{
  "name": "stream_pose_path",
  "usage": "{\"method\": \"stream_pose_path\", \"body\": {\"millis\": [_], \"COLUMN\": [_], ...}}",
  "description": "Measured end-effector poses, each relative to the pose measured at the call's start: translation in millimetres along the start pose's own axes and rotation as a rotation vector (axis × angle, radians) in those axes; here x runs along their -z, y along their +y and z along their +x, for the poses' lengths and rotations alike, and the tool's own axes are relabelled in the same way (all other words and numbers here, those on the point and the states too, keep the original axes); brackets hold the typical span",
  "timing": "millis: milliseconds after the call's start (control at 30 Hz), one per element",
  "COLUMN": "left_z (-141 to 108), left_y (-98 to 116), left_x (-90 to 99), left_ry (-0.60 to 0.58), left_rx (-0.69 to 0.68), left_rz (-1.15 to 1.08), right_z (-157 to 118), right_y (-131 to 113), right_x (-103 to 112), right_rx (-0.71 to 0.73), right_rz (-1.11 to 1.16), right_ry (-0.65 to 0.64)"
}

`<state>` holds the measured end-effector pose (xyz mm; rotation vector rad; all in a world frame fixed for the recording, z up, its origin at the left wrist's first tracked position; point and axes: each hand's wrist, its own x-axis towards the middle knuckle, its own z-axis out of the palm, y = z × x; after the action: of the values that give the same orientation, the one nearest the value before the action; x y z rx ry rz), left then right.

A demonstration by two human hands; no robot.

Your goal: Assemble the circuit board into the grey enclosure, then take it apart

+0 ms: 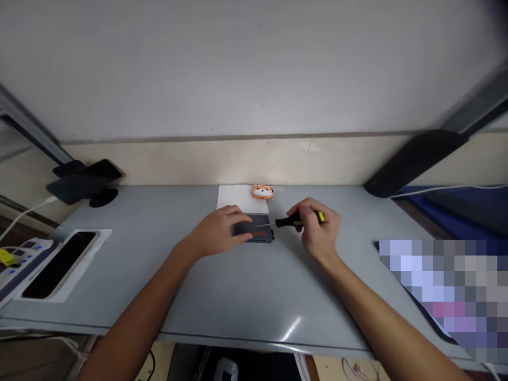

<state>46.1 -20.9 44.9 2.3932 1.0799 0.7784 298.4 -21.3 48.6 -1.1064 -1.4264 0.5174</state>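
Note:
A small dark grey box (260,219) with a row of slots along its near side lies flat on the grey desk (246,296). My left hand (222,230) grips its left end, thumb at the near edge and fingers over the far part. In my right hand (319,227) is a screwdriver (291,219) with a black and yellow handle, held nearly level. Its thin shaft points left, and the tip is over the top of the box; whether it touches I cannot tell. A reddish-brown strip marks the box near the shaft.
Behind the box are a white sheet (234,197) and an orange animal-face case (262,191). At left lie a phone (59,264), a power strip (24,264) and a dark device on a stand (85,180). A black cylinder (413,164) leans at right, near a blurred-out screen (444,291).

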Motion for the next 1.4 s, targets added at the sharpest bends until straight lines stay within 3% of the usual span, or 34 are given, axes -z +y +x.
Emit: {"method": "stream_pose_path", "body": {"millis": [167, 333, 433, 633, 933, 1200, 1333, 1400], "left_z": [2.4, 5.2, 6.1, 10.5, 50.3, 50.9, 43.9, 32.6], "left_y": [-16.5, -28.0, -36.7, -56.9, -82.0, -84.8, -74.5, -60.8], "left_x": [-17.7, -16.5, -15.8, -12.6, 3.6, -4.2, 0.3, -6.3], "left_ry": [0.026, 0.041, 0.112, 0.157, 0.006, -0.011, 0.086, 0.147], "left_rx": [-0.072, -0.089, -0.02, 0.288, 0.249, 0.264, 0.297, 0.321], "left_rz": [0.024, 0.05, 0.122, 0.42, 0.494, 0.479, 0.435, 0.407], "right_z": [4.1, 5.1, 5.4, 3.9, 0.7, -4.0, -3.8, -2.9], "right_y": [3.5, 5.2, 9.4, 17.9, 17.2, 9.5, 10.8, 12.4], "right_x": [-3.8, -4.9, -3.6, 0.0, -1.1, -3.5, -4.0, -3.4], "right_rx": [-0.105, -0.117, -0.104, 0.069, 0.265, 0.38, 0.398, 0.392], "right_rz": [0.043, 0.028, -0.01, -0.19, -0.269, -0.256, -0.254, -0.256], "right_ry": [0.042, 0.062, 0.087, 0.031, 0.031, -0.006, -0.015, -0.006]}}
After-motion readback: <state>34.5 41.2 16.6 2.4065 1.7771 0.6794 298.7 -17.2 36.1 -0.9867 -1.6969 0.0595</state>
